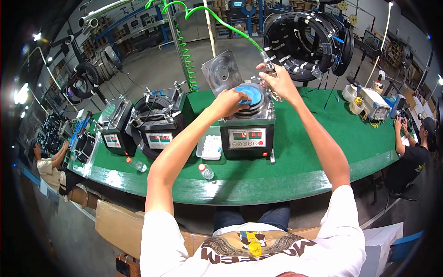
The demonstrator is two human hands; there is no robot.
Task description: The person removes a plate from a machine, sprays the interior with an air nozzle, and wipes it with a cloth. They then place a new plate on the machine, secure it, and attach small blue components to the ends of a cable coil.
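Observation:
My left hand (229, 102) is at the near left edge of a blue round pad (253, 93) on top of a polishing machine (248, 137). Its fingers are bent over the pad's edge and look closed on it, though the fingertips are partly hidden. Above the machine's right side, my right hand (278, 82) is wrapped round a metal air blow gun (266, 60). A green coiled air hose (230, 28) runs up from the gun. Behind the pad, the machine's square metal lid (222, 72) stands raised. Red digits glow on the front panel.
Two similar machines (159, 138) (113, 140) stand to the left, one with black cable coiled on it. A white tub (211, 147) and two small bottles (206, 171) (136, 164) are on the green table (304, 161). Large cable coils (300, 44) hang behind. People work at both sides.

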